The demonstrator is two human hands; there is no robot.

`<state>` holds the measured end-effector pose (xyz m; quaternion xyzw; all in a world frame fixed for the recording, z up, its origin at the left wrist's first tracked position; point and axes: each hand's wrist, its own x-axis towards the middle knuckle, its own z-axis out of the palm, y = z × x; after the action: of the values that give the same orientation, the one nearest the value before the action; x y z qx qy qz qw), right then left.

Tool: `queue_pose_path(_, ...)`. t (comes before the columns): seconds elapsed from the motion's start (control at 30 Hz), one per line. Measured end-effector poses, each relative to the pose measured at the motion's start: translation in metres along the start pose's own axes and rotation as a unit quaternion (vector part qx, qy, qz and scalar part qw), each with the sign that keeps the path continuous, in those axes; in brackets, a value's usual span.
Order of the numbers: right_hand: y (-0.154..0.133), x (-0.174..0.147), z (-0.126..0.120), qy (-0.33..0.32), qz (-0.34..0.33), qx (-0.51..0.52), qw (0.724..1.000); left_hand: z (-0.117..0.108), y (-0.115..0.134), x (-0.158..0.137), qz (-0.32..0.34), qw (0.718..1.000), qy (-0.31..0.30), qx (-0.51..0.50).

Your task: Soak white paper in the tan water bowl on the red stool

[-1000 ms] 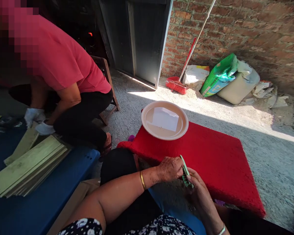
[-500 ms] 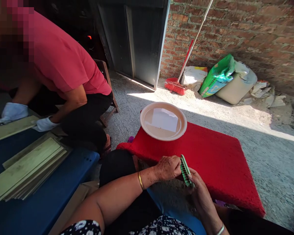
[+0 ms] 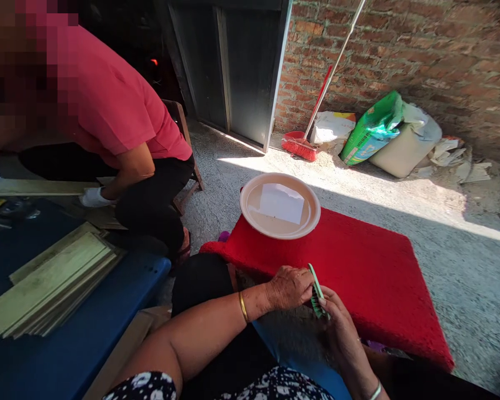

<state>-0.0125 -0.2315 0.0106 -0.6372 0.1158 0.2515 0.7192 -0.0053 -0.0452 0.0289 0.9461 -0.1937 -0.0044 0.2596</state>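
Note:
A small scrubbing brush (image 3: 315, 286) with a pale green back and dark and green bristles is held over my lap, in front of the red cloth. My right hand (image 3: 342, 329) is closed around its lower end, thumb against the back. Against the bristle side rests my left hand (image 3: 290, 287), its fingers curled together at the upper part of the brush. What those fingertips pinch, if anything, is hidden.
A red cloth-covered bench (image 3: 370, 255) carries a beige basin (image 3: 250, 222) holding water. At left, flat strips (image 3: 54, 278) are stacked on a blue table (image 3: 120, 300). A co-worker in a pink shirt (image 3: 120, 100) and gloves handles a long strip. Broom (image 3: 300, 147) and sacks (image 3: 408, 141) stand by the wall.
The brush has turned, so its bristles show less and its back more edge-on. My left hand has shifted slightly right along it. The co-worker's strip has moved up and levelled.

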Motion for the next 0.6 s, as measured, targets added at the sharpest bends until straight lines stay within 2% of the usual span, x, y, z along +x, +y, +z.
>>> queue_pose_path(0.13,-0.002,-0.005,0.007,0.002,0.015,0.029,0.999,0.003,-0.001,-0.001,0.021,0.999,0.000,0.029)
queue_pose_path(0.3,-0.005,-0.007,0.013,0.011,0.027,0.045,0.999,0.003,-0.001,-0.005,0.007,1.000,-0.009,0.014)
queue_pose_path(0.6,-0.012,-0.009,0.013,0.008,0.024,0.045,0.999,0.005,-0.002,-0.001,0.031,0.999,0.008,-0.003)
